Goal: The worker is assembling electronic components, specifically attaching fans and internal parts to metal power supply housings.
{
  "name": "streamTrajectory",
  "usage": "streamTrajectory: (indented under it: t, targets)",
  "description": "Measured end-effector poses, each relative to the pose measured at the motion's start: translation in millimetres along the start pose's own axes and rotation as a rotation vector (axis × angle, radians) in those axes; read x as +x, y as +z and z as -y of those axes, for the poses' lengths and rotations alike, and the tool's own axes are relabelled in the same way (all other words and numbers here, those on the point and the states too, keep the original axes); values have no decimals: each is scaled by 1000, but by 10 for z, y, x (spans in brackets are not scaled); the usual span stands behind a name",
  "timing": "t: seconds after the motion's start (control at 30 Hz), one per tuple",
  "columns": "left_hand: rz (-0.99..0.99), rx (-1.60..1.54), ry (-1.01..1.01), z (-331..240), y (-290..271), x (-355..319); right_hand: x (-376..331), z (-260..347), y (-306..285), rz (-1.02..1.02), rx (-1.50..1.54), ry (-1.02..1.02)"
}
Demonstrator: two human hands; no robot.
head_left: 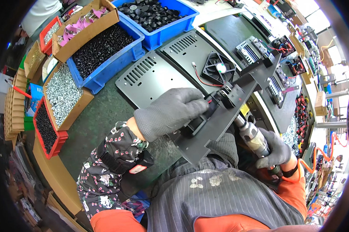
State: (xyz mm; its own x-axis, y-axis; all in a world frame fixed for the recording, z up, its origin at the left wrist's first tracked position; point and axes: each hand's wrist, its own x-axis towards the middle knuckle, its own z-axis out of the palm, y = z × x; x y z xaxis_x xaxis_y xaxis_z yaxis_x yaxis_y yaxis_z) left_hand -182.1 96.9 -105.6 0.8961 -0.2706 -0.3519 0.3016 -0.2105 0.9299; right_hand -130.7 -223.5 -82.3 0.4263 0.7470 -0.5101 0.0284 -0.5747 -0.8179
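Observation:
In a dark grey glove, my left hand (172, 112) is closed over a black part at the near end of a long black metal panel (217, 131). Its fingers hide most of that part, which has a dark frame and a bit of red wire. The panel is tilted up over my lap. Below its right edge, my right hand (277, 149), also gloved, grips a pneumatic screwdriver (253, 137), whose tip points up at the panel's edge. Beyond the panel, a black cooling fan (219, 69) with a red wire lies on dark slotted metal plates (159, 79).
Blue bins (104, 73) of black screws and black caps stand at the back left. Boxes of silver screws (62, 92) and a red tray (50, 131) of small black screws are at left. Circuit assemblies (255, 50) sit far right. An orange air hose (317, 154) coils beside my right arm.

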Motion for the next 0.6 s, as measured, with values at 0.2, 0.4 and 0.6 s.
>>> streamTrajectory:
  t: [0.2,0.4,0.6]
  targets:
    - [-16,-4,-18,7,43,-45,-9,-8,80,-7,67,37]
    - [-90,-54,-1,41,76,-7,-116,-210,150,-40,124,-27]
    - [-117,-111,-73,-106,108,-2,-42,-259,180,-36,153,-70]
